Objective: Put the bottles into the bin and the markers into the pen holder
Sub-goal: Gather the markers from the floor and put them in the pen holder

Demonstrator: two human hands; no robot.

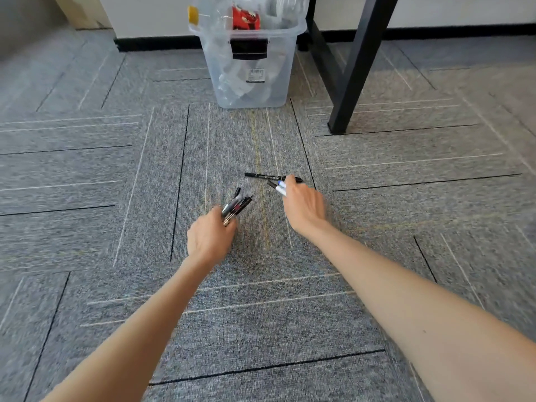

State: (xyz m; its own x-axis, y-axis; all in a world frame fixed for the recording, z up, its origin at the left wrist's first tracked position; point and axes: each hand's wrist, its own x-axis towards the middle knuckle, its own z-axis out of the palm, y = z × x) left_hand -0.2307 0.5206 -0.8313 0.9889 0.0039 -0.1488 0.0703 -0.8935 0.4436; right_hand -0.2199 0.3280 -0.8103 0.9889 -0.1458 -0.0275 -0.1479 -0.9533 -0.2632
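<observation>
Left hand (210, 237) gripped a bundle of dark pens (236, 206). Right hand (301, 203) pinched a blue-white marker (279, 188), maybe touching the black marker (265, 176) lying on open grey carpet (261, 314), clear plastic bin (249, 68) well beyond.

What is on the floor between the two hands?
Just bare grey carpet between the left hand and the right hand, seen in the head view.

Looked like office. Floor (87, 169) was grey carpet tiles with thin line pattern, beyond fingers (290, 181). Black metal table leg (356, 68) stood far right of them, white wall (150, 15) with black skirting (156, 43) behind.
</observation>
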